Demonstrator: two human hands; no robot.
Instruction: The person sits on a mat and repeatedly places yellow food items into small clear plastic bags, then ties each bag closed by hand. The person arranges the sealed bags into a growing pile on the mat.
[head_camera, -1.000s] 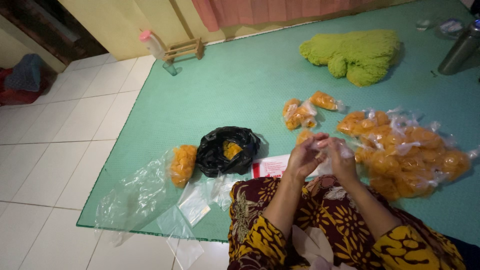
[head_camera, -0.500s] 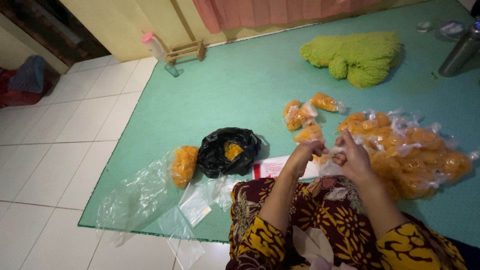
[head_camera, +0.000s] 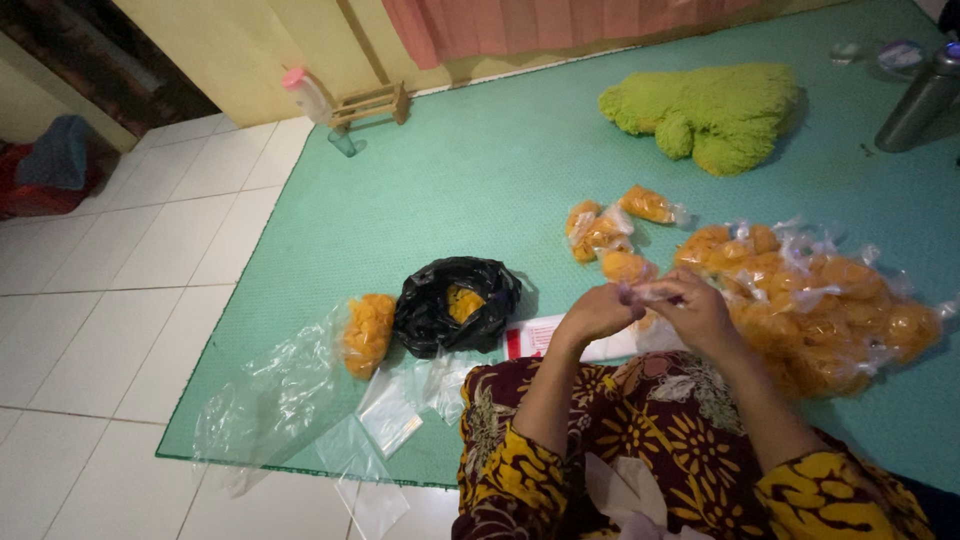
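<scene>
A big clear bag (head_camera: 290, 385) and black bag (head_camera: 455, 303) lie left. The left hand (head_camera: 597, 313) and right hand (head_camera: 695, 310) pinch a small snack bag (head_camera: 650, 293) between them, long axis running left-right, above the lap. The packed pile (head_camera: 820, 300) sits right.

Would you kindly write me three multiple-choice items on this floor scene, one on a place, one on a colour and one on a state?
1. Where does the black bag lie?
A. On the green mat
B. On the white tiles
C. On the person's lap

2. What colour is the fluffy heap at the far end of the mat?
A. Pink
B. Lime green
C. Black

3. How do the two hands stand?
A. Flat on the mat, apart
B. Both inside the black bag
C. Raised together, pinching a small clear bag

Key: 1 A, the bag sits on the mat beside the large clear bag. 2 B, its pile is lime green. 3 C, the left hand and right hand meet on the small clear bag.
</scene>
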